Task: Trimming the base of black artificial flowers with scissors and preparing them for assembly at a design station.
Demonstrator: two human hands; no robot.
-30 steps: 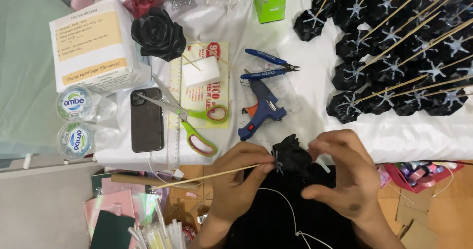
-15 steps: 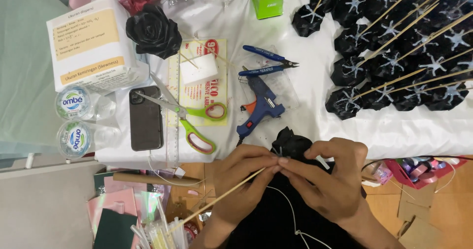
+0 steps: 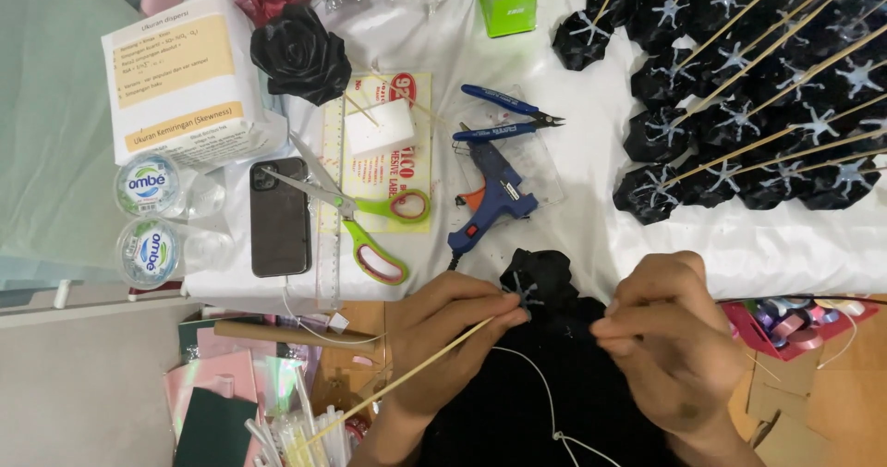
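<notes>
My left hand pinches a thin wooden skewer just below a black paper flower fixed on its tip. The skewer slants down to the lower left. My right hand sits a little to the right of the flower, fingers curled together, apart from it; whether it pinches something small I cannot tell. Both hands hover at the near edge of the white-covered table, over a black lap.
A blue glue gun, blue pliers, green-handled scissors, a clear ruler and a dark phone lie ahead. Several black flowers on skewers pile at the right. A white box, two capped cups and one black rose stand left.
My right hand has let go of the flower and drawn away to the right. The left hand still holds the skewer, which now points more steeply down-left.
</notes>
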